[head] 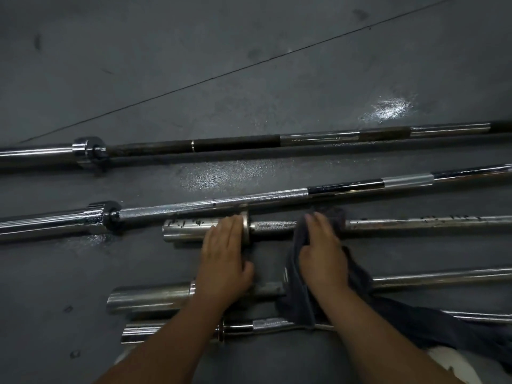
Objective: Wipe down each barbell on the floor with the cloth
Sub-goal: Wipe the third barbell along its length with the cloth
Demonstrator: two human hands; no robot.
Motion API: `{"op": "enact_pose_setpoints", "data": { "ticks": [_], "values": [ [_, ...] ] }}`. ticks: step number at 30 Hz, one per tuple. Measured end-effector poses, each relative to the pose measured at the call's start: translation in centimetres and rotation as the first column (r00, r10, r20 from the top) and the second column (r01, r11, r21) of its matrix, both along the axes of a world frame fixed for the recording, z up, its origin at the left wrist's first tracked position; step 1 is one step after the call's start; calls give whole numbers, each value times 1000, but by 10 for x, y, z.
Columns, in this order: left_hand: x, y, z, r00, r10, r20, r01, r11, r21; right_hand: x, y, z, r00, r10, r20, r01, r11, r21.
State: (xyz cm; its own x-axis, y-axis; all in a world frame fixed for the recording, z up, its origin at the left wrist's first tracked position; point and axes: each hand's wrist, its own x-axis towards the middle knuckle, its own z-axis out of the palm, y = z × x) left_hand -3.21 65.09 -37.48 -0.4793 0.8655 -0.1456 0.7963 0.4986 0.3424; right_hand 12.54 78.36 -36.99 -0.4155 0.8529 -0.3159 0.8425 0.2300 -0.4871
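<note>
Dark grey fabric cloth (302, 295) is uniform in colour. Long silver steel barbell (415, 221) shows dark flecks and cross-hatched knurling.

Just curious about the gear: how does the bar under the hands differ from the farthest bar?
The farthest bar has a dark shaft; the bar under the hands is silvery with dark specks. The farthest bar lies untouched; the other has the left hand and the cloth on it. Both lie on the floor.
</note>
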Motion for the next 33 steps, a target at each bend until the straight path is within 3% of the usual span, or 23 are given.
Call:
{"op": "enact_pose_setpoints", "data": {
  "ticks": [3,5,9,10,13,15,19,22,24,26,28,30,31,33],
  "values": [
    [10,12,4,990,144,13,-144,990,-1,-41,-42,4,935,347,-78,-353,932,-85],
    [1,13,8,993,119,8,-119,993,0,-37,-43,7,899,435,-48,-438,893,-100],
    [-12,-1,5,1000,16,0,-16,998,-63,7,-1,8,997,66,49,-63,996,-67],
    [-7,-2,5,1000,16,-6,-16,997,-70,4,-4,10,997,46,63,-43,998,-51],
    [9,-3,10,989,146,-6,-146,987,-63,-32,-50,19,954,300,-29,-301,949,-92],
    [10,-9,14,990,142,-4,-141,986,-89,-35,-68,20,914,405,-31,-406,904,-134],
    [12,-23,11,999,24,-37,-28,994,-106,17,-13,23,986,119,121,-97,980,-175],
    [27,-23,4,999,22,-47,-29,987,-157,53,22,26,968,-125,216,142,988,-65],
    [30,-18,0,997,47,-57,-57,982,-179,52,22,23,953,-193,233,213,975,-63],
    [18,-1,3,997,72,-28,-76,976,-202,26,0,25,975,-99,199,126,984,-129],
    [-3,22,7,992,104,67,-86,969,-230,-7,-37,27,978,188,94,-170,971,-171],
    [-13,30,8,987,118,106,-96,977,-188,-18,-54,25,920,387,56,-374,913,-160],
    [-10,26,8,992,104,72,-93,987,-132,-12,-46,24,924,379,45,-370,918,-144],
    [5,7,5,999,43,-10,-44,994,-99,16,-17,16,978,203,51,-196,975,-105]
  ]
}}
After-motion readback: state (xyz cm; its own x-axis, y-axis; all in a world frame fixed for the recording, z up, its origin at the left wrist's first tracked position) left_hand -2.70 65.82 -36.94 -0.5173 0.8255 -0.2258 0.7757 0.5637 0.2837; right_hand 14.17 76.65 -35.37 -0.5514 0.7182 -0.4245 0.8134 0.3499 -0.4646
